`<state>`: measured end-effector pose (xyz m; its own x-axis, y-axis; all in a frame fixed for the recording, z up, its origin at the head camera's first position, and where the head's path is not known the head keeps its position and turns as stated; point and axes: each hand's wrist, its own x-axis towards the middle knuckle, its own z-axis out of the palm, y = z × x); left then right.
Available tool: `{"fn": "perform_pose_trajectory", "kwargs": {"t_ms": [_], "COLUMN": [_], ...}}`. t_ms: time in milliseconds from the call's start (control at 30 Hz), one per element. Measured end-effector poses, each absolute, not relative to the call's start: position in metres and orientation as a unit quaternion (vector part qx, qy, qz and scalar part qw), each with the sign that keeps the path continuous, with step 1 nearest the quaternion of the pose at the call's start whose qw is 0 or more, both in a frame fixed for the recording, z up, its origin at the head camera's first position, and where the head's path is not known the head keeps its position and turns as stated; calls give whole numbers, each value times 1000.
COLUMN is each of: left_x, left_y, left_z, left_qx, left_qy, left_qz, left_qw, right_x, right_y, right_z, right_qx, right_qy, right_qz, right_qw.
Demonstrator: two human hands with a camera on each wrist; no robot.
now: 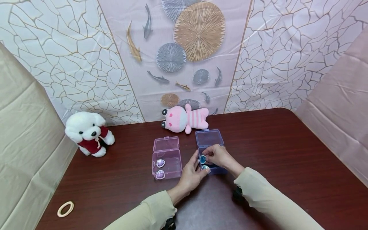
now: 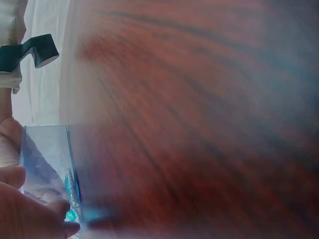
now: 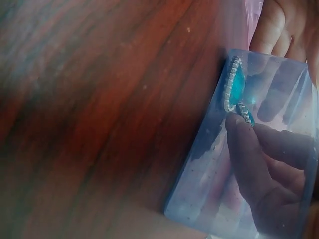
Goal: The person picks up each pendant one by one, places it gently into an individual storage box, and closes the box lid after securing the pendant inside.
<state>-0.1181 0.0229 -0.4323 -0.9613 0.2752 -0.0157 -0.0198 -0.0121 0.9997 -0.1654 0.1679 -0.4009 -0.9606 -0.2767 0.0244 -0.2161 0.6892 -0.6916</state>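
Observation:
A clear blue plastic box (image 1: 219, 171) stands on the table with its lid (image 1: 209, 138) tipped back. My left hand (image 1: 189, 175) grips the box at its left front corner, fingers along the side wall and thumb at the front. Inside the box, my right hand (image 1: 219, 156) pinches a teal gem (image 3: 245, 114) rimmed with small white beads between thumb and fingertip. A second teal gem (image 3: 236, 87) lies right beside it, by the box wall. In the left wrist view, the left fingers partly cover the box (image 2: 47, 149).
Left of the blue box, an open pink box (image 1: 172, 163) holds two lilac gems (image 1: 160, 163). Behind lies a pink striped plush toy (image 1: 184, 118). A white plush dog (image 1: 89, 132) sits at the back left, and wooden rings (image 1: 65, 209) lie near the left front edge.

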Motion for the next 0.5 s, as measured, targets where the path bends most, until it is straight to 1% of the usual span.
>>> {"fn": "perform_pose_trajectory", "kwargs": {"t_ms": [500], "left_x": [-118], "left_y": [23], "left_z": [-432], "left_qx": [88], "left_qy": [700], "left_qz": [702], "left_qw": [102], "right_x": [-164], "right_y": [175], "right_z": [-385], "right_qx": [-156], "right_qy": [920], "right_qz": [-343], "right_qw": [108]}}
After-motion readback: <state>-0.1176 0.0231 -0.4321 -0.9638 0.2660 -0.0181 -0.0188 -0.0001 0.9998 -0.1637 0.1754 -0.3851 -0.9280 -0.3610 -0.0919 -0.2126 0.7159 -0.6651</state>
